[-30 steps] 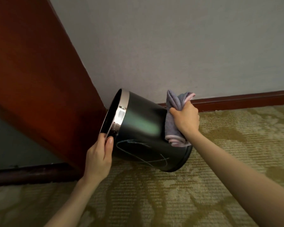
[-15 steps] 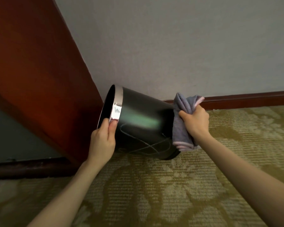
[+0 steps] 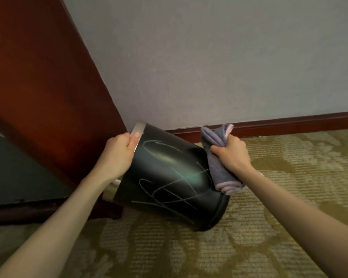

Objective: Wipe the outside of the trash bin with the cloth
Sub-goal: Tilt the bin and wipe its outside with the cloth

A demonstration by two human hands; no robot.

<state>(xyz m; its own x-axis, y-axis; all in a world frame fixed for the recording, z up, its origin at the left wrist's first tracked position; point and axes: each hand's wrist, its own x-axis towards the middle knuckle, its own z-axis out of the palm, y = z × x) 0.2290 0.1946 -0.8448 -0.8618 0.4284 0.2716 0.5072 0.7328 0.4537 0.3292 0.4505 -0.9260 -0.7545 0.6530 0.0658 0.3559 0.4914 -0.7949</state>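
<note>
The trash bin (image 3: pixel 169 177) sits in the middle of the frame, tipped well over, with its open mouth facing the upper left toward the red-brown wooden panel (image 3: pixel 38 87) and its base pointing down to the lower right over the patterned carpet (image 3: pixel 289 197). Whether the bottom edge touches the carpet cannot be told. The left hand (image 3: pixel 119 155) grips the silver rim band (image 3: pixel 138 129), thumb laid across the metal and the fingers hidden, presumably hooked inside. That hold seems meant to steady the tilted bin and to let it be rolled, so that each part of the dark wall comes up to face the person. The right hand (image 3: pixel 232 157), at centre right, is clenched round a bunched grey-purple cloth (image 3: pixel 219 173) with a pink edge. The wad is pressed against the bin's side close to the base, one end sticking up above the fist and the other hanging below it. Pale scribbled lines (image 3: pixel 169 193) loop across the upward-facing wall — from the upper part near the rim down to the lower middle — and they look untouched, so most of the wiping appears to lie ahead. A sweep of the cloth leftward from the base over those lines would be the likely next stroke. Behind the bin, a dark baseboard (image 3: pixel 289 121) runs along the foot of the pale wall (image 3: pixel 209 57).
</note>
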